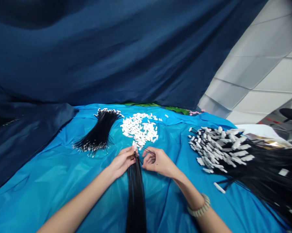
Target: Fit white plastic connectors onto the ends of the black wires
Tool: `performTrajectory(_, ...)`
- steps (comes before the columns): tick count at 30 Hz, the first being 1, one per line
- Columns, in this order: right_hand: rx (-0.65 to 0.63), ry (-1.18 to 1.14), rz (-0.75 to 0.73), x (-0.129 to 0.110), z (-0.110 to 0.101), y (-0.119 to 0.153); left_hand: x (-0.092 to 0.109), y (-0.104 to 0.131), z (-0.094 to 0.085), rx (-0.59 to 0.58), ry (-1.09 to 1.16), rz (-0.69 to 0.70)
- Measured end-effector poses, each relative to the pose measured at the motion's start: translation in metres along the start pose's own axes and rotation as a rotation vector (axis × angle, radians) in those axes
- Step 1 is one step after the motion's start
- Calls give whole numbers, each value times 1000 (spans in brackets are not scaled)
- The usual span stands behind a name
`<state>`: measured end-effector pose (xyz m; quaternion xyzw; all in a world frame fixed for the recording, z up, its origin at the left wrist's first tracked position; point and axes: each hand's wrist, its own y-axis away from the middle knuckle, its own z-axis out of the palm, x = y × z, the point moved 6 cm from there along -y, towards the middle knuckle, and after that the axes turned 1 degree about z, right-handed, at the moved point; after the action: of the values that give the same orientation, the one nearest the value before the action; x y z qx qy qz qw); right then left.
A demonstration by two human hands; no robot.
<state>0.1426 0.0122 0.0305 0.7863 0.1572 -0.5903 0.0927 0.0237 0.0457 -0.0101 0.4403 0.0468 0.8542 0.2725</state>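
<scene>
**Left hand (123, 161) clamps center wire bundle (136, 197); right hand (158, 161) at thin wires (147, 149)**

Left thumb and fingers together, clamped on top end of center wire bundle, beside a white connector (134, 145). Bundle hangs down toward the person over blue cover (63, 181). Right fingers curled around thin wires; can't tell if tips pinch them. Loose white connector pile (139, 127) just beyond hands. Second black bundle (98, 131), white-tipped at far end, lies left. Big wire heap (264, 168), connectors on it, sits right. Bracelet (199, 207) on right wrist.
</scene>
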Motion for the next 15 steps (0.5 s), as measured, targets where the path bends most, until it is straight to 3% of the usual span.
performTrajectory(6, 221, 409, -239, -17, -18, 1, -2, 5, 4, -28, 17, -54)
performTrajectory(11, 318, 516, -301, -14, -15, 1, -6, 7, 10, -28, 98, -37)
performTrajectory(15, 423, 729, -555, -39, -8, 15, -4, 7, 11, 3, 177, 1)
